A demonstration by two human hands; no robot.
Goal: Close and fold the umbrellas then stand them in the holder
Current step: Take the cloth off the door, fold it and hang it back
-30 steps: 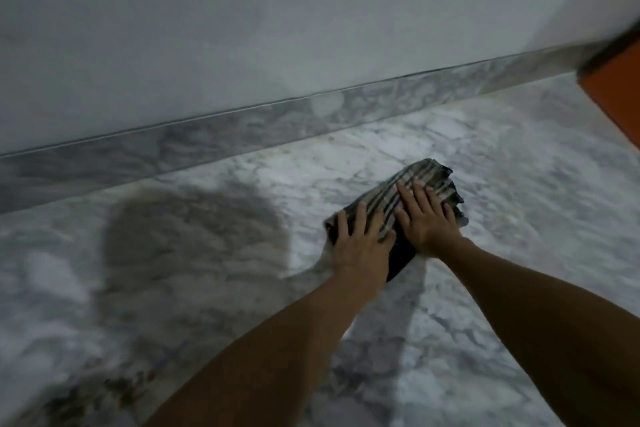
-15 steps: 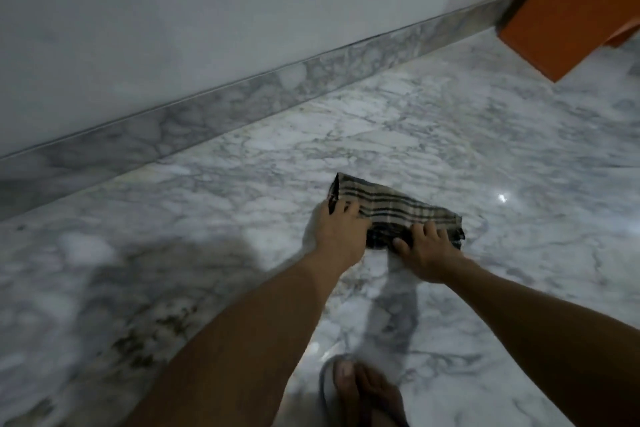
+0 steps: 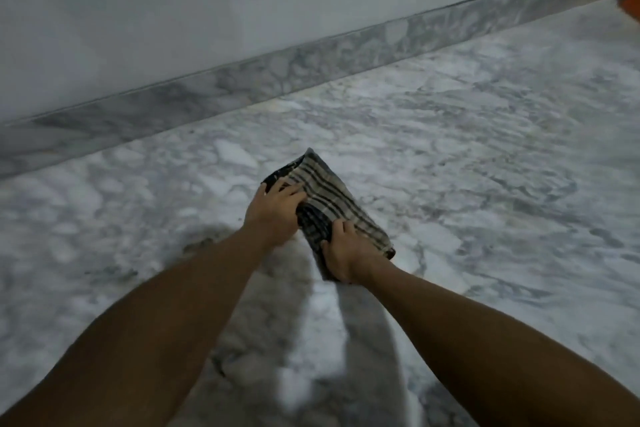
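Observation:
A folded bundle of beige and black plaid umbrella fabric point(image 3: 332, 201) lies on the marble floor point(image 3: 485, 184) near the wall. My left hand point(image 3: 273, 211) grips its far left end, fingers curled over the cloth. My right hand point(image 3: 346, 253) grips the near end, thumb on top and fingers tucked under. The bundle runs diagonally from upper left to lower right. No handle or shaft shows, and no holder is in view.
A white wall with a grey marble skirting point(image 3: 311, 69) runs across the back. An orange object point(image 3: 632, 0) shows at the top right corner. My arms cast shadows on the floor below the bundle.
The bundle has turned from lying across to slanting down to the right. My hands have shifted from pressing flat on it to gripping its two ends. The view has swung left.

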